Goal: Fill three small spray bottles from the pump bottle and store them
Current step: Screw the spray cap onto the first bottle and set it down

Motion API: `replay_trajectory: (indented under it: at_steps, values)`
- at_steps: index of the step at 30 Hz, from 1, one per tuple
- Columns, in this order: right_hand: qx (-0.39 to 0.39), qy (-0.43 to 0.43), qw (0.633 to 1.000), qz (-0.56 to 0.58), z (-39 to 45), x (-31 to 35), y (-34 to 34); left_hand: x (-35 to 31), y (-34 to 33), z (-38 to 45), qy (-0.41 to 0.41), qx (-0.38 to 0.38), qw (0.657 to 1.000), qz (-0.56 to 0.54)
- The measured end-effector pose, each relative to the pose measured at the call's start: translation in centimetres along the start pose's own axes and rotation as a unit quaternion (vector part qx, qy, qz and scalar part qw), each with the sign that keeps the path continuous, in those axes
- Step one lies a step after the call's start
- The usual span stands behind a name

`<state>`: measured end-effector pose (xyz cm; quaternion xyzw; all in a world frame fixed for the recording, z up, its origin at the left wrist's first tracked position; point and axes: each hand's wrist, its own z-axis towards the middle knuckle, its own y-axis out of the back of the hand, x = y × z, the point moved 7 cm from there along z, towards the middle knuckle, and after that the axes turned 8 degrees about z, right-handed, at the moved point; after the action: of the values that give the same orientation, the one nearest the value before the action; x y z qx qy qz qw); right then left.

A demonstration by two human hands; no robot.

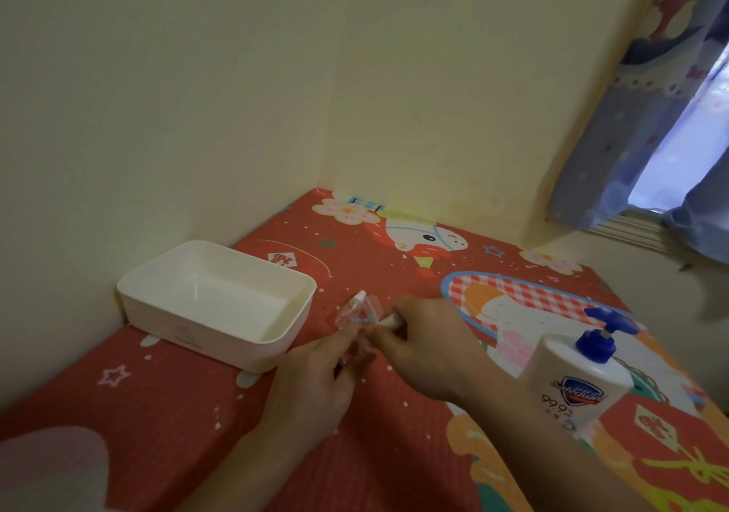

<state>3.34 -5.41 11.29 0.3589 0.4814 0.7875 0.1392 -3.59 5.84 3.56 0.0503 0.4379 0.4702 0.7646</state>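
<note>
I see the small clear spray bottles [357, 314] lying just right of the white storage tray [215, 302], on the red cartoon-print tabletop [177, 413]. My left hand [315, 381] pinches one clear bottle in its fingers [347, 340]; my right hand [426, 350] pinches a white spray cap [388, 321] touching that cluster. These bottles look light, thin and slippery, so I would hold them by the body near the neck. The Safeguard pump bottle [572, 377], far right of the tray, looks heavy.
</note>
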Motion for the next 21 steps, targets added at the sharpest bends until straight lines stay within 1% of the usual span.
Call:
replay_trajectory:
  at_steps: [4,6,8,10,13,15,18,21]
  values:
    - [0.002,-0.027,0.995,0.101,0.0,-0.6,-0.9,0.4,0.0,0.4,0.011,-0.002,1.000,-0.029]
    - [-0.009,-0.025,0.992,0.123,0.0,-0.9,-1.2,0.0,0.1,0.5,0.012,-0.001,0.999,-0.037]
    - [-0.028,-0.019,0.992,0.120,0.3,-0.9,-1.3,0.0,0.2,0.5,0.025,0.004,0.999,-0.022]
    - [-0.048,-0.017,0.993,0.106,1.0,-0.8,-1.3,0.6,0.1,0.4,0.060,0.013,0.998,0.002]
    - [-0.061,-0.024,0.995,0.080,2.4,-0.9,-1.5,1.6,-0.1,-0.1,0.110,0.035,0.990,0.078]
    - [-0.047,-0.033,0.995,0.076,3.3,-0.9,-2.1,2.0,-0.2,-0.6,0.131,0.055,0.981,0.129]
    - [-0.023,-0.039,0.996,0.075,4.5,-0.8,-3.5,2.2,-0.2,-1.1,0.134,0.079,0.967,0.199]
    - [-0.005,-0.035,0.998,0.053,5.7,-0.4,-5.2,2.7,-0.5,-1.2,0.142,0.101,0.967,0.189]
